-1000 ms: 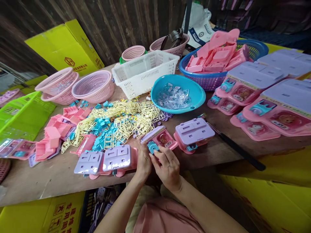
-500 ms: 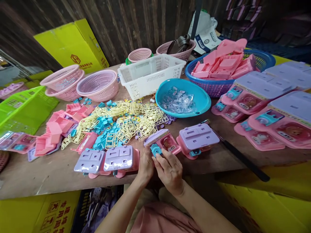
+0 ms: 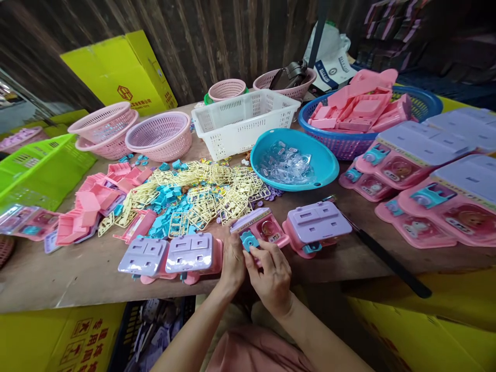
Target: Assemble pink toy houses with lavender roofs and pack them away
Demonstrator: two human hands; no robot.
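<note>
A small pink toy pet house (image 3: 279,235) with a lavender roof is at the table's front edge. My left hand (image 3: 233,266) is closed around its left side. My right hand (image 3: 271,276) pinches a blue plastic part (image 3: 249,239) at the left half of the house's front. Whether that part is seated there or only held against it, I cannot tell. To the right of my hands stands another lavender-roofed toy house (image 3: 320,223). Two more roofed toy houses (image 3: 189,253) sit side by side on the left.
Cream sprue frames (image 3: 205,206) and loose blue parts (image 3: 161,225) lie piled beyond my hands. A teal bowl (image 3: 331,168) holds clear pieces. A black-handled tool (image 3: 391,258) lies at right, near finished-looking toy houses (image 3: 465,206). Behind stands a white basket (image 3: 228,137).
The blue part has tilted slightly against the house front, and my right fingers have shifted a little with it. My left hand stays where it was. The camera view has moved slightly.
</note>
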